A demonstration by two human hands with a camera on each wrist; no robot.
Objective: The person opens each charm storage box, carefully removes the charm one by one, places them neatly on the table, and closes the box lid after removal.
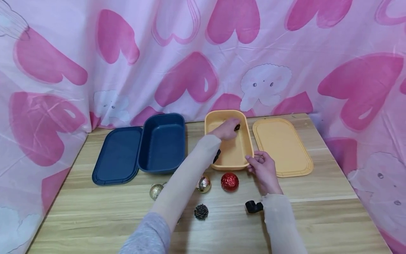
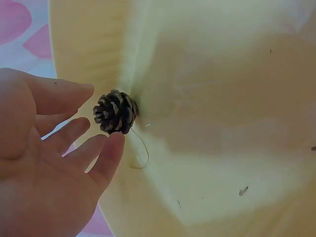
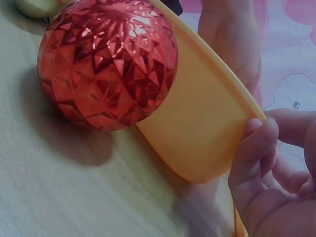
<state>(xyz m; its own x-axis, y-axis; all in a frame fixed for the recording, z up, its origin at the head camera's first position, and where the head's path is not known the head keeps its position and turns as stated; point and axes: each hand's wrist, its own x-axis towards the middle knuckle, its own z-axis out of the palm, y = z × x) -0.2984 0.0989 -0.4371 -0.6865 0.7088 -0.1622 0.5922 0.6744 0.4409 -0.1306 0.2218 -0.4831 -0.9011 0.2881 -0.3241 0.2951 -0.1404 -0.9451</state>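
Note:
My left hand (image 1: 227, 129) reaches into the yellow container (image 1: 229, 163), near its far right corner. In the left wrist view a small brown pine cone (image 2: 115, 111) with a thin string loop lies against the container wall. The fingers are loosely spread, thumb apart from them, with fingertips right at the cone's near side. My right hand (image 1: 262, 168) pinches the rim at the container's near right corner between thumb and fingers. A faceted red ball ornament (image 3: 108, 64) rests on the table just in front of the container, close to that hand.
A yellow lid (image 1: 283, 146) lies right of the container. A dark blue container (image 1: 162, 165) and its blue lid (image 1: 117, 155) are at left. A shiny gold ball (image 1: 204, 184), a glittery gold ball (image 1: 156, 191) and another pine cone (image 1: 201, 211) lie nearer, around the left forearm.

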